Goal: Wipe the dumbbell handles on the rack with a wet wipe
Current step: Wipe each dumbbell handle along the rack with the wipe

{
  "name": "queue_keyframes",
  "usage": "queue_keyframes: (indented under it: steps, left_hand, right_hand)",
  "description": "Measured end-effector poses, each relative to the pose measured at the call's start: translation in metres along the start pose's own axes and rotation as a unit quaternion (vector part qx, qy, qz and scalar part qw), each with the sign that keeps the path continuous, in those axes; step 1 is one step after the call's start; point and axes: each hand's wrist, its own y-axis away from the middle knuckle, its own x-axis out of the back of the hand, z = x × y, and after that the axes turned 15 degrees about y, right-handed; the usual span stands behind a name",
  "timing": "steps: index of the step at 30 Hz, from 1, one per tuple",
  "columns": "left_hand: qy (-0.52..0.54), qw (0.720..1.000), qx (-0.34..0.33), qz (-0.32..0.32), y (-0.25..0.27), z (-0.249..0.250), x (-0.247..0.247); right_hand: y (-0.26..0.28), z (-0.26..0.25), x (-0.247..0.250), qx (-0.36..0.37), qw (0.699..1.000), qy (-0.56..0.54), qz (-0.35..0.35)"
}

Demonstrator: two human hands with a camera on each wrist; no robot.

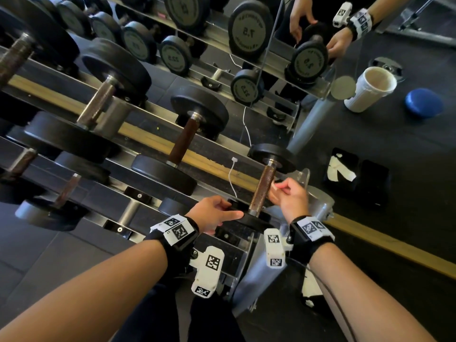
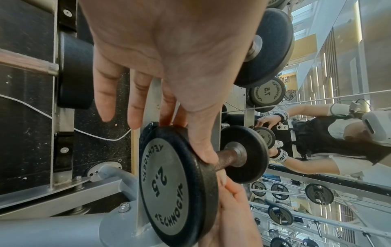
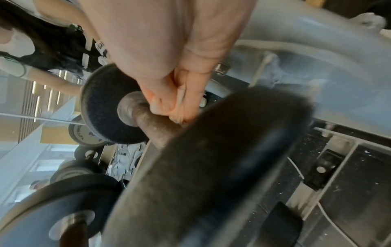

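Note:
A small 2.5 dumbbell lies at the right end of the rack, its rusty brown handle between two black plates. My left hand grips the near plate. In the left wrist view the thumb lies over the plate's rim and two fingers sit behind it. My right hand is at the handle's right side, fingers curled, pinching a small pale wet wipe. In the right wrist view those fingers press against the handle. Most of the wipe is hidden.
Larger dumbbells fill the rack to the left, and a mirror behind repeats them. A white cable hangs beside the small dumbbell. On the dark floor to the right stand a white cup, a blue disc and a black tray with white scraps.

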Motion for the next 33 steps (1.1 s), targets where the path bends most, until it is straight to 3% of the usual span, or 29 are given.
queue_keyframes:
  steps: [4,6,9,11,13,16,23,28,33]
  left_hand:
    - [0.003,1.0,-0.004,-0.004,-0.002,-0.001,0.001]
    - [0.005,1.0,-0.003,-0.004,-0.002,-0.001,0.0]
    - [0.004,1.0,-0.002,-0.002,-0.004,0.0,0.0]
    - [0.003,1.0,0.0,-0.004,-0.005,0.0,0.0]
    - [-0.002,1.0,0.004,-0.005,-0.006,-0.001,0.001]
    - [0.008,1.0,0.008,-0.009,-0.009,-0.003,0.003]
    - [-0.002,1.0,0.014,-0.02,-0.011,-0.002,0.005]
    - [-0.003,1.0,0.016,-0.02,-0.009,0.001,0.005]
    - [-0.009,1.0,0.018,-0.021,-0.008,0.001,0.006]
  right_hand:
    - [0.021,0.01,0.014,-0.024,0.988,0.017,-0.151]
    - [0.017,0.01,0.023,-0.038,0.98,0.037,-0.19]
    - [-0.002,0.005,0.025,-0.059,0.994,0.025,-0.093]
    - [-0.015,0.0,0.017,-0.072,0.996,-0.042,-0.018]
    - [-0.017,-0.006,0.006,-0.077,0.992,-0.096,0.008]
    - [0.004,-0.006,-0.002,-0.076,0.993,-0.09,-0.005]
    - [0.03,-0.004,0.027,-0.064,0.991,-0.003,-0.119]
    - [0.006,-0.008,0.032,-0.091,0.994,-0.066,-0.011]
    - [0.017,-0.018,0.008,-0.029,0.999,-0.039,-0.019]
